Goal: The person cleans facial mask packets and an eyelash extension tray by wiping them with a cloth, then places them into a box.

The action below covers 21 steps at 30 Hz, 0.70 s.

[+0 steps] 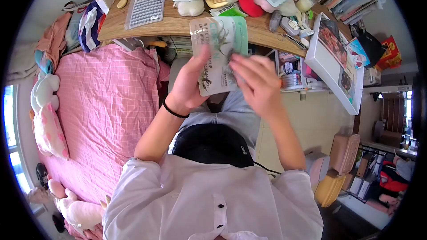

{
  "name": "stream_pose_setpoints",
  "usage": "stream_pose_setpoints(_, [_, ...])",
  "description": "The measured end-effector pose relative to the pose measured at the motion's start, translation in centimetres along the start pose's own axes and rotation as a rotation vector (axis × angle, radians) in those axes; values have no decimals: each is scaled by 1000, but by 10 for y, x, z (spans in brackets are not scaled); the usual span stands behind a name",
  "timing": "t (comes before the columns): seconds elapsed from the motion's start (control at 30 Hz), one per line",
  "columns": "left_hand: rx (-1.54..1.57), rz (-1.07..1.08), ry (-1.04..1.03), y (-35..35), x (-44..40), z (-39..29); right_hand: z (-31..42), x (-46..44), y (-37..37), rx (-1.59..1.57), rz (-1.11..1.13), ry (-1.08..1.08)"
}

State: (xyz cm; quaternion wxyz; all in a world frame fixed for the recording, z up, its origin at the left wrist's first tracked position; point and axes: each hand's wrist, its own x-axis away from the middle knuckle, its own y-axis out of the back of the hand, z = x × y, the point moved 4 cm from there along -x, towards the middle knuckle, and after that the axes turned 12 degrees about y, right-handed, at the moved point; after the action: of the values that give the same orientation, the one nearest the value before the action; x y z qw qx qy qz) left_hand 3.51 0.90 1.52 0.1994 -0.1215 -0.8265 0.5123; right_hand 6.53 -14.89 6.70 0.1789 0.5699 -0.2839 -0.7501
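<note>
The flat packet (220, 55) is in front of the person's body, between the two hands, above the lap and at the near edge of the desk (173, 27). The left hand (189, 82) grips its left side: the thumb lies over the front, and the other fingers are hidden behind, probably to support it. The right hand (257, 80) is at the right edge with bent fingers; they are blurred, so I cannot tell if they pinch or only touch. Perhaps one hand steadies the packet — the other is free to work.

The long axis runs from near to far, the far end leaning slightly left — the lines of print follow this axis. The printed side faces up to the person.
</note>
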Motion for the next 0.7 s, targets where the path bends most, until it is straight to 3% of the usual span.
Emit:
stream_pose_setpoints(0.3, [135, 124, 76, 8, -4, 21, -5, 11, -1, -94, 140, 126])
stream_pose_setpoints(0.5, [-74, -16, 115, 1, -2, 20, -23, 3, 2, 34, 24, -44])
stream_pose_setpoints(0.53, [-77, -18, 113, 7, -4, 18, -19, 5, -2, 33, 22, -42])
stream_pose_setpoints(0.6, [200, 189, 148, 10, -6, 17, 4, 14, -13, -77, 62, 55])
stream_pose_setpoints(0.7, [113, 117, 81, 1, -7, 12, 23, 16, -18, -161, 153, 86])
